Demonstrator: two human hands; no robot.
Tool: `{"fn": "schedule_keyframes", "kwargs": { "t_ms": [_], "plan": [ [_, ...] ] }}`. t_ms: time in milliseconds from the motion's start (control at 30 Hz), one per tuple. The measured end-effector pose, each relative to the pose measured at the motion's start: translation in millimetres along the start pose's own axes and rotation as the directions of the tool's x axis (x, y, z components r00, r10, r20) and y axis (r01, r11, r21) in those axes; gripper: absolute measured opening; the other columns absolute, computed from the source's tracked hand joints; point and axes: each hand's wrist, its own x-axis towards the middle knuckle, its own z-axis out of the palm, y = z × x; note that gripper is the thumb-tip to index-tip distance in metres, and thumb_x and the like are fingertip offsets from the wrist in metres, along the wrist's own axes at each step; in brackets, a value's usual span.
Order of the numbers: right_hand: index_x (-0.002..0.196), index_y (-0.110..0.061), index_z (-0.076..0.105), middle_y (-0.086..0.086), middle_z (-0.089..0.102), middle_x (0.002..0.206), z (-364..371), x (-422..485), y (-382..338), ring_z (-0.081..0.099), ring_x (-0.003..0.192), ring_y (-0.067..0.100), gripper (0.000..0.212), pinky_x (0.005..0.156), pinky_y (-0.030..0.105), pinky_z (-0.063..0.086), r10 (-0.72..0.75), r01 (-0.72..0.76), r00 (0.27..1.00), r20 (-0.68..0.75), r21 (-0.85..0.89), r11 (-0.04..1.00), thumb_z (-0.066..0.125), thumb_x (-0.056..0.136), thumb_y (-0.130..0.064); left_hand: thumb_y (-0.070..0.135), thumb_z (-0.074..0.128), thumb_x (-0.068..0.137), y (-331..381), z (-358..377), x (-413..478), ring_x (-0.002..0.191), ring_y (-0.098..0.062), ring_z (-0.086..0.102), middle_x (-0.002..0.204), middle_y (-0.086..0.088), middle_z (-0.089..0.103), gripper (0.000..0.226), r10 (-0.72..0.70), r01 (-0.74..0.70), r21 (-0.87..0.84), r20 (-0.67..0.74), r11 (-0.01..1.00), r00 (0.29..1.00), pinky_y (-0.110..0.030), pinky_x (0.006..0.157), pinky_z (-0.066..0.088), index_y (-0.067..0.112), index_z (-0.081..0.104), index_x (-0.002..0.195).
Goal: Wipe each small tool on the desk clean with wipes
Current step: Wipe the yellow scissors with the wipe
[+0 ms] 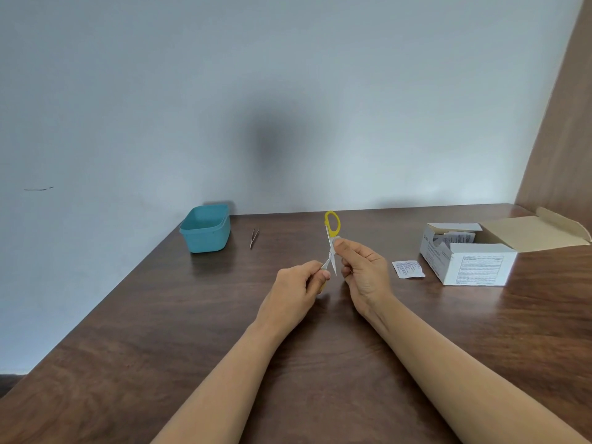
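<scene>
l hand (298,283) is gripping 1 handle of the small yellow-handled steel scissors (329,240), held open above the brown wooden desk (192,331) mid-way, while r hand (362,267) is pinching a white wipe (336,242) round 1 blade nr the pivot, best sliding pivot-to-tip, fingers off the edge.

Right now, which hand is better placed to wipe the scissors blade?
Right. The right hand pinches the wipe against a blade of the open scissors. The left hand grips the lower handle, so it probably serves best holding them steady.
</scene>
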Motion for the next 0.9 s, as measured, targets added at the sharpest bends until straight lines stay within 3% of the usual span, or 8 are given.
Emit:
{"fn": "schedule_keyframes", "kwargs": {
  "t_ms": [167,433,633,900],
  "plan": [
    [0.064,-0.014,0.075,0.001,0.042,0.059,-0.7,1.7,1.1,0.031,0.054,0.009,0.017,0.054,0.022,0.029,-0.002,0.003,1.000,0.026,-0.046,0.999,0.073,0.081,-0.017,0.031,0.048,0.099,-0.4,-0.4,-0.4,0.063,-0.019,0.051,0.066,-0.004,0.058,0.028,-0.003,0.003,-0.007,0.002,1.000,1.000,-0.037,0.064,0.045,0.012,0.057,0.081],
    [0.075,-0.014,0.074,0.002,0.064,0.072,-0.3,1.7,0.6,0.040,0.058,0.007,0.014,0.055,0.019,0.033,-0.001,0.006,0.999,0.051,-0.092,0.996,0.067,0.084,-0.007,0.030,0.048,0.099,-1.6,-1.0,-0.9,0.060,-0.019,0.049,0.066,-0.007,0.059,0.032,-0.007,0.006,-0.021,-0.016,1.000,1.000,-0.037,0.062,0.044,0.006,0.059,0.081],
    [0.063,-0.014,0.072,-0.002,0.057,0.062,-3.0,3.0,0.7,0.036,0.055,0.007,0.017,0.050,0.016,0.034,0.014,-0.005,0.997,0.082,-0.110,0.994,0.074,0.078,-0.009,0.030,0.048,0.099,-1.4,-1.5,-1.1,0.062,-0.018,0.050,0.066,-0.005,0.058,0.031,0.006,-0.006,-0.012,-0.011,1.000,1.000,-0.035,0.064,0.043,0.008,0.059,0.081],
    [0.070,-0.012,0.074,-0.007,0.054,0.053,-1.6,0.9,1.5,0.036,0.056,0.009,0.011,0.056,0.021,0.033,-0.002,0.024,0.993,0.115,-0.189,0.982,0.072,0.081,-0.011,0.030,0.048,0.099,-1.5,-3.1,-1.8,0.057,-0.013,0.047,0.063,0.001,0.057,0.032,-0.018,0.017,-0.029,-0.041,0.999,0.999,-0.031,0.059,0.041,0.008,0.059,0.079]
  ]
}}
